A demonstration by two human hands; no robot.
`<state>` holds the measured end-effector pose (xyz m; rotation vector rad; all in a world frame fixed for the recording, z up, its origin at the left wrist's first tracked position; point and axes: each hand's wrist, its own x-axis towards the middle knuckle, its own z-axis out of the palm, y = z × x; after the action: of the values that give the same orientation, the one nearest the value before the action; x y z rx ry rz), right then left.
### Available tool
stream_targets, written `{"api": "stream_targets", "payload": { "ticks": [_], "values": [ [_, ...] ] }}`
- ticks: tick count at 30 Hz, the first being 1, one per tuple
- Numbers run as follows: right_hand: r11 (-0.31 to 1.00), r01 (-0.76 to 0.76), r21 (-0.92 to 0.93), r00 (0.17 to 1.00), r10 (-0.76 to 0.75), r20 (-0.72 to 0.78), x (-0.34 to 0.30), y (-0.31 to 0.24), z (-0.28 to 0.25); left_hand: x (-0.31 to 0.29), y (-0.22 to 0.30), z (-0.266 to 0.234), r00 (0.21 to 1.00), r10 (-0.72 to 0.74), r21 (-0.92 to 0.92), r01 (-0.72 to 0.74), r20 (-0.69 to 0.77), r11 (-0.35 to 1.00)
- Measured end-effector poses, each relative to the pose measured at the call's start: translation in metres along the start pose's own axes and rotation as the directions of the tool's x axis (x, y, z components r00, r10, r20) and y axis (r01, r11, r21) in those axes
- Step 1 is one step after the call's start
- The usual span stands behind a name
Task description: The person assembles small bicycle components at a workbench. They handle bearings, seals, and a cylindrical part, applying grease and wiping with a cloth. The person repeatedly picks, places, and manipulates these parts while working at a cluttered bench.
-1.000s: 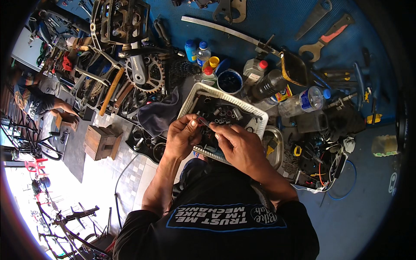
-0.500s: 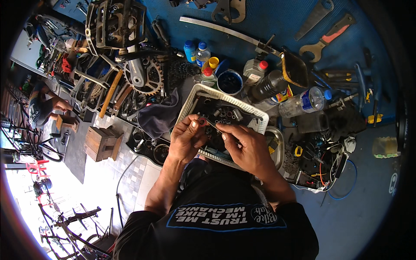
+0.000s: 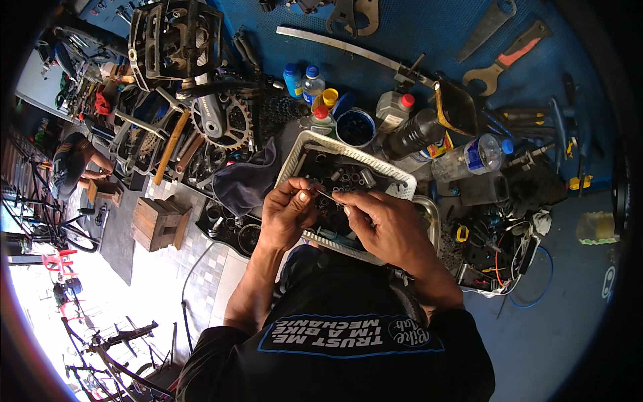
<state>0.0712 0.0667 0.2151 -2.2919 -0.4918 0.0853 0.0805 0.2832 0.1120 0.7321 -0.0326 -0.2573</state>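
Over a white plastic basket (image 3: 365,155) of small metal parts, my two hands meet nearly fingertip to fingertip. My left hand (image 3: 287,218) is closed, pinching a small ring (image 3: 313,187) between thumb and fingers; it looks like a bearing and is mostly covered now. A thin metal pick (image 3: 326,195) sticks out from the closed fingers of my right hand (image 3: 388,226), its tip at the ring. Loose rings and a short metal cylinder (image 3: 368,177) lie in the basket below the hands.
Behind the basket stand bottles, a dark blue tub (image 3: 355,127) and a grey jug (image 3: 394,110). A dark cloth (image 3: 246,179) and a crankset (image 3: 213,119) lie left. A parts tray (image 3: 492,258) sits right. Far left, a person (image 3: 74,161) bends near a wooden stool.
The ring has turned in my left fingers, so its red face shows less. My right hand and the pick have shifted slightly. The person at far left has moved a little.
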Motion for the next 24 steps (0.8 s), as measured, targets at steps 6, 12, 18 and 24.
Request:
{"api": "stream_targets", "payload": {
  "ticks": [6, 12, 18, 24],
  "values": [
    [0.999, 0.004, -0.049, 1.0, -0.002, 0.031, 0.004, -0.002, -0.007, 0.0, 0.003, -0.004, 0.999, 0.033, 0.198, -0.03, -0.015, 0.98],
    [0.991, 0.04, -0.13, 0.999, -0.043, -0.024, 0.001, -0.005, 0.008, 0.002, 0.006, -0.005, 0.998, 0.035, 0.216, -0.025, -0.043, 0.976],
    [0.995, 0.097, 0.018, 0.993, -0.095, -0.064, 0.005, 0.006, 0.012, 0.004, 0.008, 0.0, 0.998, 0.04, 0.168, -0.032, -0.045, 0.985],
    [0.994, 0.1, -0.032, 0.979, -0.104, -0.177, 0.002, 0.003, 0.03, 0.005, 0.007, 0.005, 0.999, 0.024, 0.079, -0.021, -0.047, 0.997]
  ]
}}
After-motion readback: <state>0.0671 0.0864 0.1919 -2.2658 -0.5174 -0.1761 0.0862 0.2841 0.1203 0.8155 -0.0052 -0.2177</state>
